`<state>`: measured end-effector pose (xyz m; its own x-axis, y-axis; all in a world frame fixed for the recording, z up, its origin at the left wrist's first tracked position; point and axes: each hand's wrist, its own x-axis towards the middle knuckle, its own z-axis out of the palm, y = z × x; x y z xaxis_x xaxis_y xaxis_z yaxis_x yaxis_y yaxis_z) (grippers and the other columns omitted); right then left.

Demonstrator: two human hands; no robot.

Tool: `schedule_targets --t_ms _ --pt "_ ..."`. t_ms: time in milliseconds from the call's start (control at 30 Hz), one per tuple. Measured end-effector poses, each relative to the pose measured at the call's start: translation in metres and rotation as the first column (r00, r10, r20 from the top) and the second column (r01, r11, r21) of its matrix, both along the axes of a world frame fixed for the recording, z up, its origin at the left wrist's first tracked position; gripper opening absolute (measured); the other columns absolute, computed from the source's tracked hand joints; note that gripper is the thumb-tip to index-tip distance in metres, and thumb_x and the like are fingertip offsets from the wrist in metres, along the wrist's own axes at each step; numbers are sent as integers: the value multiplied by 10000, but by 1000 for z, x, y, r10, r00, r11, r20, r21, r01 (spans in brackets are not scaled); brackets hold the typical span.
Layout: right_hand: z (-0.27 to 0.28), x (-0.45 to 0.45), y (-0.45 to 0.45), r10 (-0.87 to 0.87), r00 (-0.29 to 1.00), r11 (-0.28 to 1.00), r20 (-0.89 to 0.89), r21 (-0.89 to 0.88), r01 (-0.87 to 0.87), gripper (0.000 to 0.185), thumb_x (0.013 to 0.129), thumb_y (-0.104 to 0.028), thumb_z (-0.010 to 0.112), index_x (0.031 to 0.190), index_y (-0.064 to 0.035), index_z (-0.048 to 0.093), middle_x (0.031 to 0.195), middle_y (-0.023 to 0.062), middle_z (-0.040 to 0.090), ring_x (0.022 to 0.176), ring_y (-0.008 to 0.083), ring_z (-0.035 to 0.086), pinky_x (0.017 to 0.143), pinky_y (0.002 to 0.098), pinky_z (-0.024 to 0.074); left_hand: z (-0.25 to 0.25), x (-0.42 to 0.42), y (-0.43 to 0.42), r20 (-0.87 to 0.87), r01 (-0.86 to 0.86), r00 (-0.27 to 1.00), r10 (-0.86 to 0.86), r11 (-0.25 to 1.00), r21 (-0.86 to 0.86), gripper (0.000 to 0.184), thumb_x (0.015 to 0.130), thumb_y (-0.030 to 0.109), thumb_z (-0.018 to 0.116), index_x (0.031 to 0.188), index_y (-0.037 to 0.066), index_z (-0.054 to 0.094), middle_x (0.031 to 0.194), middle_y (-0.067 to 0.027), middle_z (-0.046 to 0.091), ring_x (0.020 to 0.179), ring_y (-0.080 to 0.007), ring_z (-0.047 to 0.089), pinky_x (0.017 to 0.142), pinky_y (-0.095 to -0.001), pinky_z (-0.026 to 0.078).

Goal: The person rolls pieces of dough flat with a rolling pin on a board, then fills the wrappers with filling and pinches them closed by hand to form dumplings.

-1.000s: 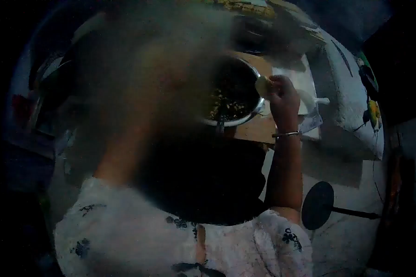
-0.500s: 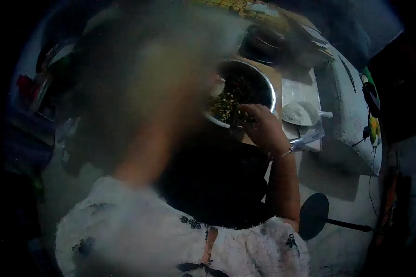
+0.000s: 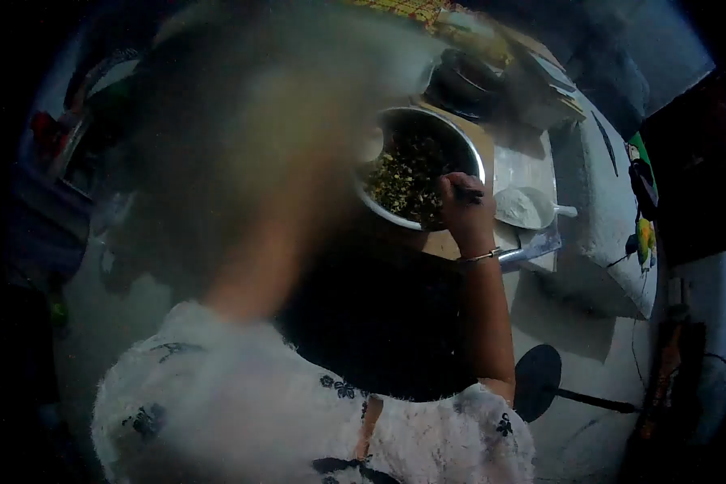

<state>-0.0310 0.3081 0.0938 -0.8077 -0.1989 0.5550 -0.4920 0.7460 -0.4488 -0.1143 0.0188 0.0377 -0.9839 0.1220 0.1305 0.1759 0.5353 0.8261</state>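
A large metal bowl (image 3: 474, 153) with a shiny rim holds a chopped mixture of yellowish and dark green bits (image 3: 403, 177). At its right rim is my right hand (image 3: 468, 216), closed around a dark utensil handle (image 3: 465, 193); the far end of the utensil is hard to make out. A smeared patch covers most of my left forearm (image 3: 270, 262) and the left hand, which reaches toward the bowl's left side. A pale rounded thing (image 3: 371, 145) shows at that rim, and I cannot tell what it is.
Right of the bowl lies a white scoop (image 3: 524, 208) of white powder, with a clear plastic piece (image 3: 532, 250) below it. Behind stands a dark pot (image 3: 464, 81). A pale block-like ledge (image 3: 593, 194) rises at the right. A round black base (image 3: 538, 379) stands on the floor.
My right hand has moved from over the near part of the bowl to its right rim. The dark utensil turned from upright to nearly level. More of the chopped mixture shows.
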Motion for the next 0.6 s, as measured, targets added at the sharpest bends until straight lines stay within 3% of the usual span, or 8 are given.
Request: schedule_targets --t_ms 33,133,167,333,400,467,500,600 --pt "3 -2 2 4 1000 1000 0 4 -4 126 837 -176 662 908 -72 661 800 102 658 719 247 636 620 317 486 2 1 0 2 -48 999 48 998 -31 274 949 211 499 1125 27 602 969 -91 644 814 -181 593 748 -366 469" --pt "9 -4 0 93 978 823 184 -568 29 259 887 -258 637 908 -4 682 805 50 678 711 112 612 635 265 482 5 8 6 -11 -99 995 100 992 72 276 956 199 486 1136 20 595 985 -97 646 801 -185 626 693 -363 518" --pt "10 -9 -1 56 976 843 212 -534 68 251 887 -240 635 903 7 672 798 95 676 718 137 628 647 277 485 15 13 13 234 -109 971 39 950 294 277 960 176 469 1155 15 581 985 -117 638 778 -174 639 594 -342 566" --pt "-8 -41 -25 58 989 800 138 -599 36 270 912 -261 591 869 -4 666 767 139 668 722 156 643 672 269 481 -4 9 13 146 -125 986 80 933 336 274 964 148 452 1173 9 560 977 -120 623 742 -172 639 544 -323 585" --pt "-12 -52 -34 -1 927 858 375 -475 193 275 898 -247 618 990 10 651 823 72 672 733 129 626 631 252 497 -2 14 14 118 -103 991 66 934 342 272 963 141 451 1175 6 555 972 -117 619 731 -179 639 551 -327 585" --pt "-37 -68 -26 120 924 840 362 -534 100 269 896 -248 622 974 9 645 865 84 670 739 150 633 641 267 516 2 20 17 127 -121 989 75 903 412 262 960 131 449 1164 4 555 975 -117 618 717 -186 641 556 -323 586" --pt "-66 -89 -17 306 909 693 285 -721 -7 267 894 -249 624 967 7 641 884 88 668 737 158 635 646 271 523 -6 16 14 50 -81 996 69 947 311 262 958 130 452 1165 7 556 991 -120 620 735 -191 642 554 -320 584" --pt "-25 -50 -26 277 855 622 438 -760 188 270 898 -263 614 961 0 632 906 80 668 738 175 640 658 282 536 -21 13 34 86 -118 992 92 915 386 262 959 136 449 1163 11 555 996 -124 623 746 -203 649 557 -322 583"
